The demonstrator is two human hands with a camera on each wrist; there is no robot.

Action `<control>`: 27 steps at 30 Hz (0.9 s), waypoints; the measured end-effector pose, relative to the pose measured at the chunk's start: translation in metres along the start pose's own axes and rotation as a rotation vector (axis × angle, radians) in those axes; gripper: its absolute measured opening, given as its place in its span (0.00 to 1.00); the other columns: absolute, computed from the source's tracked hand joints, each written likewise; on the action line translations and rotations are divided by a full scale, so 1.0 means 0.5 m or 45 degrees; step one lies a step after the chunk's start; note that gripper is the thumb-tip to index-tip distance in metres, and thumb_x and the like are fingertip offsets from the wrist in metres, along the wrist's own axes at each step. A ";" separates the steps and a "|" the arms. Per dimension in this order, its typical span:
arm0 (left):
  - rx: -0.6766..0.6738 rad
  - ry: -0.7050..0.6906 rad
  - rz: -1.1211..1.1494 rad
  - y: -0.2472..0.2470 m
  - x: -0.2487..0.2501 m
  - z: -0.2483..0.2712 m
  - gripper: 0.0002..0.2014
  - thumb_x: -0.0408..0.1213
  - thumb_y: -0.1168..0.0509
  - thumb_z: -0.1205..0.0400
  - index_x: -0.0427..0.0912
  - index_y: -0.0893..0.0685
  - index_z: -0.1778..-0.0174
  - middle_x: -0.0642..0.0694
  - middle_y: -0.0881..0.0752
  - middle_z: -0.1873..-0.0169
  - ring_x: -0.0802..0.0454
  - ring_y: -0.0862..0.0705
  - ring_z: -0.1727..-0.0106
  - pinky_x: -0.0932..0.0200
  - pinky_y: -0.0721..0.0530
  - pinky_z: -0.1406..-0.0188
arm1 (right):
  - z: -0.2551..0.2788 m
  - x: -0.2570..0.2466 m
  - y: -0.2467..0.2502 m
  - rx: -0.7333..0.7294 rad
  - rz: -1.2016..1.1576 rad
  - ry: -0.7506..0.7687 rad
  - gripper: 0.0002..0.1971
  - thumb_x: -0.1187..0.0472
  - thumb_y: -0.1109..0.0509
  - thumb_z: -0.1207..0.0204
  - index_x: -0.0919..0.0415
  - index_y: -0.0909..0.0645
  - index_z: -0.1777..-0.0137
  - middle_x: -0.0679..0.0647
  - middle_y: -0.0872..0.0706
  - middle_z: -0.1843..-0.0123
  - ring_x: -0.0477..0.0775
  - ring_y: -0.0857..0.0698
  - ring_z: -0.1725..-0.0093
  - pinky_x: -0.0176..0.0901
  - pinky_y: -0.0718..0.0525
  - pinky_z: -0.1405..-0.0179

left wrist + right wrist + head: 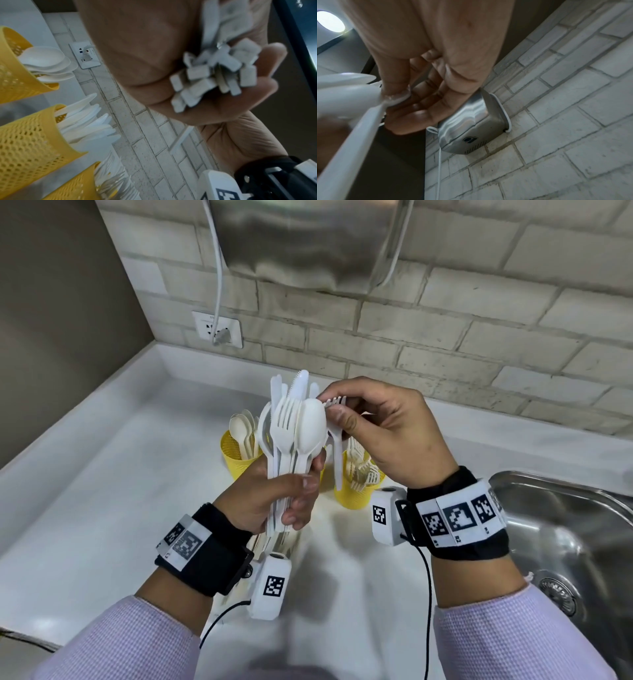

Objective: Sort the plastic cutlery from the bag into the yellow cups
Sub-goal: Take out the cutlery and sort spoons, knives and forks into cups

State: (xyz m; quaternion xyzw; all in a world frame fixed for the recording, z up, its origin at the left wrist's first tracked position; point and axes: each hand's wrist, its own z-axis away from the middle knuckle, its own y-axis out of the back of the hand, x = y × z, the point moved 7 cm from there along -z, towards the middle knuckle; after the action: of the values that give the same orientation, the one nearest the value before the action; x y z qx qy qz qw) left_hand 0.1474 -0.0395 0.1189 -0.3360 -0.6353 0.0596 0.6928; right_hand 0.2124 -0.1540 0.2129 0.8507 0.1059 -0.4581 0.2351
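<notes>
My left hand [291, 501] grips a bundle of white plastic cutlery [294, 433] upright by the handles: forks, spoons and knives mixed. Their handle ends [214, 75] stick out of my left fist [223, 108]. My right hand [337, 410] pinches the head of a single white fork [337, 460] right beside the bundle, handle hanging down. Thumb and fingers [406, 102] hold that fork [351, 142]. Behind stand yellow mesh cups: one with spoons [236, 460], one with forks [354, 494]. The left wrist view shows three: spoons [15, 75], knives [34, 135], forks [77, 185].
A white counter [120, 474] runs to a brick wall. A steel sink [565, 525] lies at the right. A wall socket [217, 329] with a plugged cable and a steel hand dryer [301, 241] hang above the cups.
</notes>
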 end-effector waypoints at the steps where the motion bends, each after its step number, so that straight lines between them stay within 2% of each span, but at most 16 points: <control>1: 0.000 0.001 0.001 -0.001 -0.002 0.000 0.07 0.30 0.33 0.25 0.42 0.17 0.53 0.46 0.27 0.78 0.55 0.29 0.85 0.61 0.24 0.79 | -0.001 0.000 0.003 0.004 0.066 0.020 0.07 0.66 0.27 0.17 0.57 0.10 0.44 0.65 0.14 0.61 0.64 0.16 0.63 0.66 0.14 0.58; 6: 0.047 0.004 -0.079 0.004 -0.011 -0.004 0.08 0.31 0.32 0.25 0.40 0.17 0.51 0.44 0.27 0.78 0.53 0.28 0.84 0.59 0.26 0.78 | 0.003 -0.002 0.017 0.097 0.176 0.089 0.04 0.64 0.27 0.16 0.61 0.12 0.46 0.47 0.13 0.59 0.56 0.12 0.60 0.63 0.12 0.58; 10: 0.082 -0.002 -0.183 -0.001 -0.014 -0.002 0.11 0.31 0.32 0.25 0.36 0.21 0.48 0.47 0.23 0.76 0.55 0.26 0.82 0.60 0.24 0.79 | 0.001 -0.004 0.044 0.205 0.126 0.139 0.02 0.63 0.29 0.15 0.58 0.15 0.47 0.53 0.15 0.51 0.63 0.13 0.57 0.64 0.12 0.60; 13: 0.129 -0.016 -0.304 0.000 -0.014 -0.001 0.08 0.25 0.34 0.22 0.35 0.20 0.48 0.48 0.22 0.75 0.54 0.25 0.81 0.60 0.24 0.79 | 0.001 -0.001 0.053 0.234 -0.042 0.106 0.03 0.66 0.31 0.14 0.57 0.19 0.46 0.66 0.17 0.42 0.67 0.14 0.54 0.62 0.09 0.60; 15: 0.148 -0.020 -0.359 -0.001 -0.012 -0.001 0.08 0.23 0.37 0.21 0.37 0.18 0.49 0.47 0.22 0.75 0.53 0.25 0.81 0.60 0.23 0.79 | 0.006 0.010 0.047 0.232 -0.230 0.009 0.04 0.68 0.32 0.14 0.58 0.22 0.46 0.70 0.16 0.47 0.65 0.15 0.56 0.67 0.09 0.60; 17: 0.176 -0.010 -0.389 0.001 -0.012 -0.001 0.08 0.24 0.36 0.22 0.39 0.17 0.50 0.46 0.22 0.74 0.51 0.26 0.81 0.60 0.23 0.78 | 0.010 0.021 0.041 0.240 -0.319 -0.053 0.05 0.69 0.31 0.15 0.59 0.23 0.46 0.66 0.17 0.56 0.63 0.17 0.57 0.68 0.11 0.60; 19: 0.198 -0.002 -0.404 0.004 -0.012 0.001 0.08 0.26 0.33 0.24 0.39 0.16 0.51 0.44 0.22 0.74 0.50 0.26 0.81 0.59 0.23 0.78 | 0.012 0.032 0.032 0.259 -0.383 -0.107 0.07 0.69 0.29 0.17 0.60 0.21 0.45 0.61 0.16 0.59 0.60 0.19 0.58 0.63 0.14 0.57; 22: 0.203 0.004 -0.410 0.004 -0.011 0.003 0.08 0.26 0.33 0.23 0.42 0.14 0.52 0.42 0.23 0.74 0.48 0.27 0.81 0.59 0.23 0.77 | 0.016 0.059 0.019 0.308 -0.604 -0.254 0.12 0.68 0.27 0.22 0.62 0.18 0.40 0.49 0.13 0.60 0.50 0.16 0.58 0.47 0.13 0.52; 24: 0.218 0.013 -0.418 0.004 -0.010 0.005 0.09 0.25 0.35 0.22 0.42 0.15 0.52 0.43 0.22 0.74 0.49 0.27 0.81 0.58 0.23 0.77 | 0.020 0.070 0.013 0.351 -0.757 -0.333 0.13 0.68 0.27 0.23 0.66 0.16 0.39 0.53 0.12 0.57 0.49 0.14 0.57 0.41 0.12 0.54; 27: 0.209 0.035 -0.462 0.001 -0.008 0.007 0.07 0.26 0.34 0.22 0.40 0.16 0.52 0.43 0.22 0.74 0.49 0.27 0.80 0.59 0.23 0.76 | 0.023 0.069 0.014 0.438 -0.926 -0.389 0.09 0.68 0.28 0.20 0.71 0.15 0.42 0.55 0.10 0.57 0.50 0.14 0.61 0.40 0.13 0.59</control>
State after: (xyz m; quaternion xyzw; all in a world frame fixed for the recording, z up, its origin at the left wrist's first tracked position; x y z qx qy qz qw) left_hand 0.1436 -0.0397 0.1153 -0.1592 -0.6689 -0.0191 0.7259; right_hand 0.2259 -0.1669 0.1808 0.7071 0.2850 -0.6430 -0.0738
